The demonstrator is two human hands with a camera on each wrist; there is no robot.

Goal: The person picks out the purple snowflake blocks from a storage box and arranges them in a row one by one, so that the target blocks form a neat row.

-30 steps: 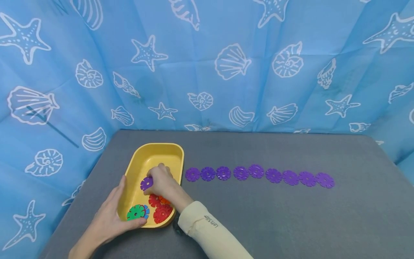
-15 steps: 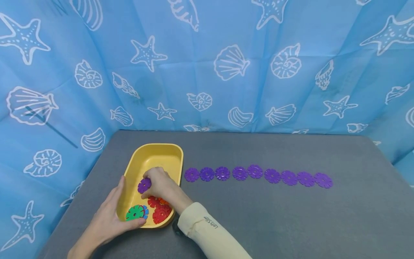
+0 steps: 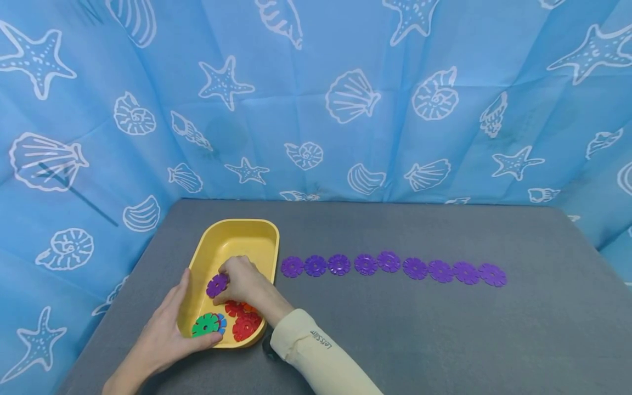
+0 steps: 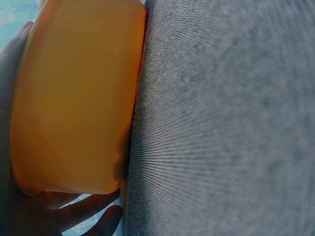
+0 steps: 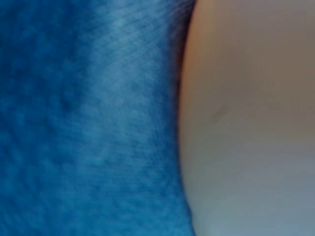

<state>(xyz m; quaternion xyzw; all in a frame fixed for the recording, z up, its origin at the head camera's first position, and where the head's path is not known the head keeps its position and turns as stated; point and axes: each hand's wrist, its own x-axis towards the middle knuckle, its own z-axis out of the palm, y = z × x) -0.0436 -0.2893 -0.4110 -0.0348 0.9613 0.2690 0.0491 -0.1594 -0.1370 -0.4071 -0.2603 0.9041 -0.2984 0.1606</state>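
A yellow plastic tray (image 3: 232, 225) stands on the left of the table. My left hand (image 3: 170, 329) grips its near left corner, thumb over the front rim and fingers along the outer side. The tray's orange-lit outer wall (image 4: 78, 98) fills much of the left wrist view. Over the tray, my right hand (image 3: 247, 284) pinches a purple notched snowflake disc (image 3: 216, 286) between thumb and fingers. Below that hand lie red discs (image 3: 247, 326) with an orange one (image 3: 248, 308) partly hidden. A green disc (image 3: 204, 325) overlaps a blue one (image 3: 222, 322) near my left thumb.
Several purple discs (image 3: 366, 264) lie in a roughly straight row to the right of the tray. Grey cloth (image 3: 419, 334) covers the table, with a blue shell-print curtain (image 3: 306, 99) behind it. The right wrist view is blurred, showing a pale surface beside cloth.
My right hand has shifted slightly left and nearer with the purple disc, which now shows more of its face. The left hand keeps its hold on the tray.
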